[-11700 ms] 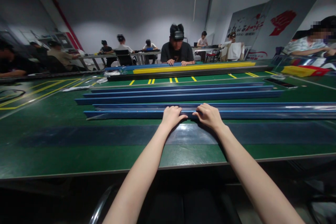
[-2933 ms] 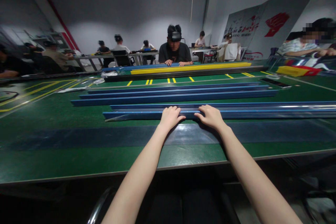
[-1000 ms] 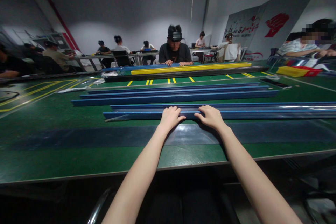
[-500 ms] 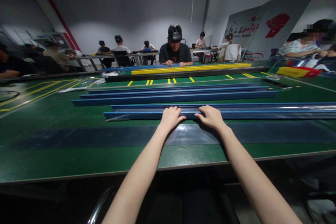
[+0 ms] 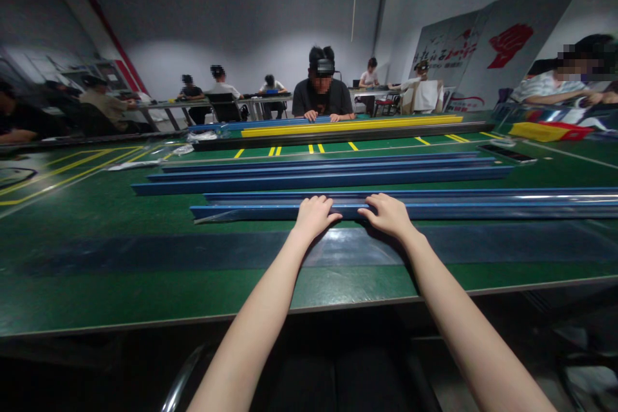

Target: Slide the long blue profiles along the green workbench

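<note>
A long blue channel-shaped strip lies across the table in front of me, running out of view on the right. My left hand grips its near wall, fingers over the top edge and thumb along the front. A short gap to the right, my right hand holds the same wall in the same way, its thumb pointing toward the left one. The fingertips are hidden inside the channel. Between the strip and the table edge lies a flat sheet of clear film, partly under my wrists.
More blue strips lie just beyond. Past them are a yellow strip, a dark strip and a phone. A yellow tray stands at the right of the green table. A person sits opposite.
</note>
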